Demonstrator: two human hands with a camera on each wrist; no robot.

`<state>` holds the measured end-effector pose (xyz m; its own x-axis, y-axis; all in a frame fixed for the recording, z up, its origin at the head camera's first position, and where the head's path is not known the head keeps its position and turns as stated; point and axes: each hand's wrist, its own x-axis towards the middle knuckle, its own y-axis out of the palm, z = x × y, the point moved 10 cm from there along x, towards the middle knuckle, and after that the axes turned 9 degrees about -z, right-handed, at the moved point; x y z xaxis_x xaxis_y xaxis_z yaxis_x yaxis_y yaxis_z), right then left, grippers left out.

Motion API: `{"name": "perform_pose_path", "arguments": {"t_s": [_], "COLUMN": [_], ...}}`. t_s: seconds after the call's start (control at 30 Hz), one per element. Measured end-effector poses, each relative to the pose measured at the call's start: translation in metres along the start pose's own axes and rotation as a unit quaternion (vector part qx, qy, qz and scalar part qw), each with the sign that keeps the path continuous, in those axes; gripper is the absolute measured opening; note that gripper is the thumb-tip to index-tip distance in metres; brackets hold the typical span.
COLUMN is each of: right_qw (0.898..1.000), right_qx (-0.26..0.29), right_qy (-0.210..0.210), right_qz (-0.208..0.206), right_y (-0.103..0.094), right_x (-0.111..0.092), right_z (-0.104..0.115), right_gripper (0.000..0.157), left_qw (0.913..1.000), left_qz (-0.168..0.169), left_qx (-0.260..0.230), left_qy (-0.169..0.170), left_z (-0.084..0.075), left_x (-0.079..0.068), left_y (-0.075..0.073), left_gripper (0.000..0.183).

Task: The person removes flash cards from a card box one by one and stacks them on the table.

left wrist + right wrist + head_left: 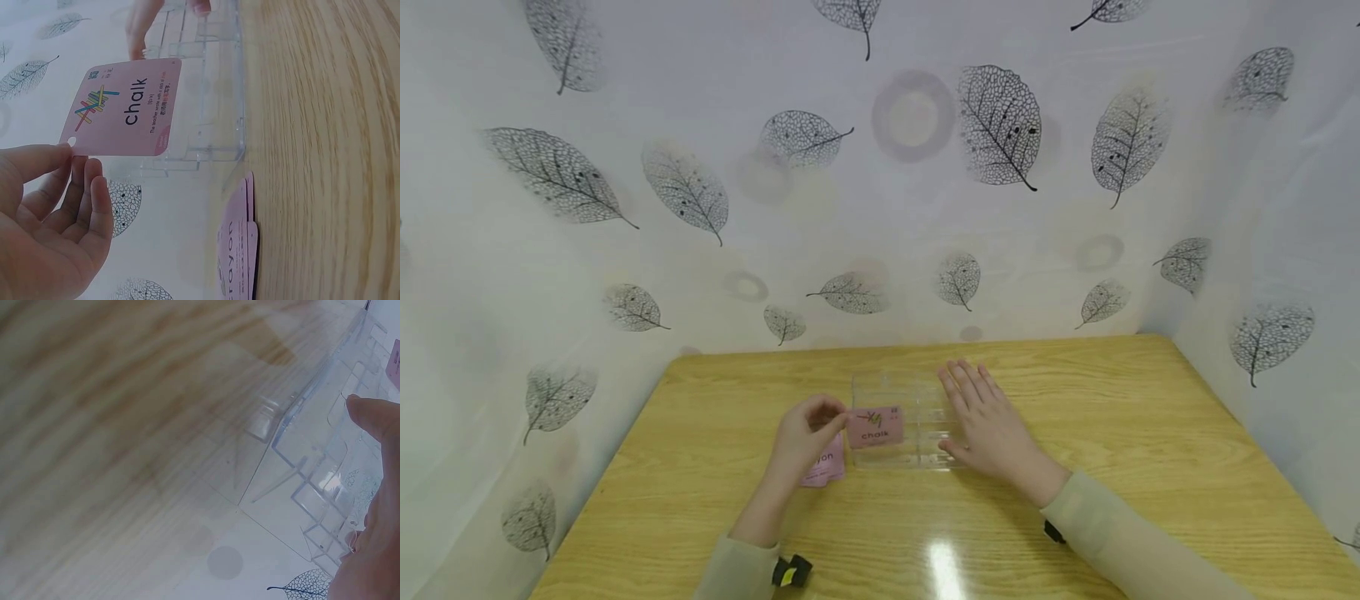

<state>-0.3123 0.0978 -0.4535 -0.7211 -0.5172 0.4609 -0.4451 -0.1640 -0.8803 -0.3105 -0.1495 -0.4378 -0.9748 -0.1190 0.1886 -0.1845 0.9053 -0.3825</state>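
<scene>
My left hand pinches a pink flash card between thumb and fingers at its corner beside the punched hole. The card reads "chalk" and shows coloured sticks. It is held up in front of a clear plastic organizer with several compartments. At the organizer's right side rests my right hand, fingers straight and spread, thumb toward the near side. Beneath my left hand, beside the organizer, lie pink cards, the top one reading "crayon"; my hand partly covers them in the head view.
The organizer stands on a wood-grain table. A pale covering printed with dark leaves rises behind the table and along both sides. Black straps sit at both wrists.
</scene>
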Motion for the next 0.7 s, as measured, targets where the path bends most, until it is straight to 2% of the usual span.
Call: {"name": "perform_pose_path", "arguments": {"t_s": [0.7], "right_qw": [1.0], "right_qx": [-0.011], "right_qy": [-0.002], "right_qz": [0.001], "right_y": [0.001], "right_x": [0.001], "right_z": [-0.001], "right_gripper": [0.115], "left_qw": [0.9993], "left_qz": [-0.023], "left_qx": [0.027], "left_qy": [-0.008], "left_z": [0.009], "left_x": [-0.004], "left_y": [-0.028], "left_gripper": [0.008]}}
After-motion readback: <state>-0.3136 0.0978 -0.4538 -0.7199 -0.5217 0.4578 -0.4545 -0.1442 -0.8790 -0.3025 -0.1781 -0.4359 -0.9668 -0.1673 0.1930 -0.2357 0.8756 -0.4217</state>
